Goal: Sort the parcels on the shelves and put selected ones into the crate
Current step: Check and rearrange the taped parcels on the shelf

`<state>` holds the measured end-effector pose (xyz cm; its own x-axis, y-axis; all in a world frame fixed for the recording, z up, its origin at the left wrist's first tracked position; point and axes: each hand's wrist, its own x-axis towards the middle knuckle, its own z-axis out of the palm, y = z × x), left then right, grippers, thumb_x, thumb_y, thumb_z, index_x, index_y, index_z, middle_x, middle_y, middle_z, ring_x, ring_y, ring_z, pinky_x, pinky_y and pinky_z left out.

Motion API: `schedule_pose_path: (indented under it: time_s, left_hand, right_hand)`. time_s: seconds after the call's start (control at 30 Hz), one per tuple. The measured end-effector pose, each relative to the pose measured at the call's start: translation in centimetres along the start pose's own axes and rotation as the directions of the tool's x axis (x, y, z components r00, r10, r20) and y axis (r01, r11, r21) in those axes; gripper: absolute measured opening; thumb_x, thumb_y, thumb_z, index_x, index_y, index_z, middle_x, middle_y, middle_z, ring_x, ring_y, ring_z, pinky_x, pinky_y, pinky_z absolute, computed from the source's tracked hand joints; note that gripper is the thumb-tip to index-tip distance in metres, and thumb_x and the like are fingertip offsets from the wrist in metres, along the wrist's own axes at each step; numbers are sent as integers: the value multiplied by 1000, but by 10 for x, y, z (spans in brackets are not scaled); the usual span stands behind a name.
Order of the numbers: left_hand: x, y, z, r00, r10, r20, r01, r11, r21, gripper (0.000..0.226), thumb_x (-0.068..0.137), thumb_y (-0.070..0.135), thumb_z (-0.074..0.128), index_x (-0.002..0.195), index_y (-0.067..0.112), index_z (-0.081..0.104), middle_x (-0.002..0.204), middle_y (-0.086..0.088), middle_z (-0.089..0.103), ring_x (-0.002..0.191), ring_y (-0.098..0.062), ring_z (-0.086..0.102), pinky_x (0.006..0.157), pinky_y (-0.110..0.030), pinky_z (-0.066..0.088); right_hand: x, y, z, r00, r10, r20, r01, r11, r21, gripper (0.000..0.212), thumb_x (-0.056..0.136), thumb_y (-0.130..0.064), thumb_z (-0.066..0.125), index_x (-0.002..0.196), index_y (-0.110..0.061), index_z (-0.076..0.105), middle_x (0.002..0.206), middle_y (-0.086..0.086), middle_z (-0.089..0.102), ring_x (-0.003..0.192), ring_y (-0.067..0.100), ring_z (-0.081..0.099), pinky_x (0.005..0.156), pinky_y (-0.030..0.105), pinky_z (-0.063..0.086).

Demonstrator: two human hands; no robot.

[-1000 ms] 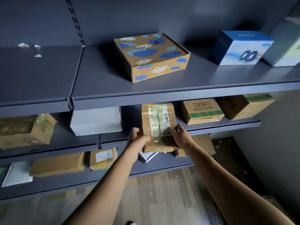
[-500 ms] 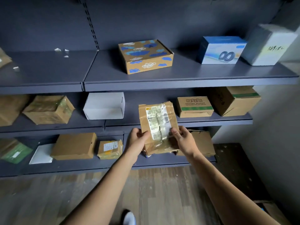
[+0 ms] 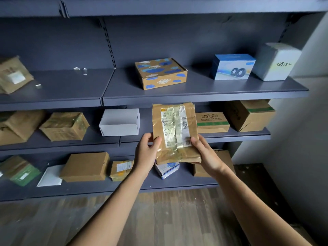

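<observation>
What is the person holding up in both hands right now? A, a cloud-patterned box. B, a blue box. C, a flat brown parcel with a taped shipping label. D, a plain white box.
C: the left hand and the right hand grip the lower sides of the flat brown parcel, its taped label facing the camera.

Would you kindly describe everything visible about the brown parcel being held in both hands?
The brown parcel is a flat, crumpled packet that looks like kraft paper, bound with glossy clear tape. A white shipping label with barcodes and small print runs down its front under the tape. It is upright, front toward the camera, held in the air before the middle shelf. The left hand grips its lower left edge, and the right hand grips its lower right edge and corner.
</observation>
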<state>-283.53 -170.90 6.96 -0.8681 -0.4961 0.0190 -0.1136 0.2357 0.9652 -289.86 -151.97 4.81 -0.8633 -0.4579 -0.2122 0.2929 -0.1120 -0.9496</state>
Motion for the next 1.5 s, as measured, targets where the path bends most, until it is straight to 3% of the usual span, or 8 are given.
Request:
schedule_pose_path:
  time_s: [0.2,0.4,0.67,0.83,0.97,1.13,1.3,1.5]
  left_hand:
    - [-4,5,-8,973,231,20,-223,908,355,40,87,15,66,126,13,58,119,-8,43,112,-21,49,88,-9,27]
    - [-3,12,-13,984,107,145,-147,942,302,70,80,48,71,141,26,43,144,-3,27,137,-17,26,107,-21,23]
    - [4,14,-15,960,101,260,-154,970,191,45,93,32,59,136,24,51,138,4,37,132,-12,35,108,-24,29]
    - [7,27,-10,958,-75,277,52,995,88,44,92,56,50,120,24,59,114,6,57,109,-15,55,89,-25,39]
    - [14,25,-9,959,-32,280,9,996,85,24,89,44,60,99,22,64,95,10,68,93,-12,63,84,-29,48]
    - [22,20,-4,977,-106,184,92,992,86,30,89,32,58,81,3,62,73,-8,58,70,-19,48,63,-28,38]
    - [31,11,-7,932,-316,177,343,927,-151,23,84,32,65,73,13,58,73,-9,56,71,-21,51,70,-32,41]
    - [34,7,-8,886,-436,155,462,857,-229,20,96,13,51,79,10,62,83,-15,67,76,-27,64,78,-39,52]
  right_hand:
    - [2,-11,30,988,-34,-151,11,989,-147,118,67,-71,72,155,-23,11,132,-2,62,113,10,64,100,33,46]
    - [-4,-18,45,985,-133,-114,113,979,-169,66,81,-59,65,133,-20,52,122,0,68,109,17,67,93,38,54]
    - [3,-20,43,924,-209,-321,159,972,-173,25,95,-19,61,119,-10,62,107,6,67,91,15,66,69,23,55]
    - [13,-23,54,861,-298,-413,147,922,-359,20,96,-21,59,112,-10,65,103,4,67,96,18,63,87,42,56]
    - [12,-28,58,858,-360,-368,152,860,-487,31,98,-18,55,125,-3,61,111,2,64,89,7,57,68,1,41]
    - [15,-26,59,883,-358,-303,147,825,-546,32,102,-23,48,127,-10,62,121,9,65,104,13,61,86,20,45]
    - [14,-30,51,915,-322,-244,161,844,-511,28,103,-20,45,119,-11,67,111,3,69,94,6,64,79,12,48]
    - [18,-14,27,891,-197,-409,-85,814,-575,48,92,-33,64,134,-14,51,130,9,58,116,22,57,98,44,49]
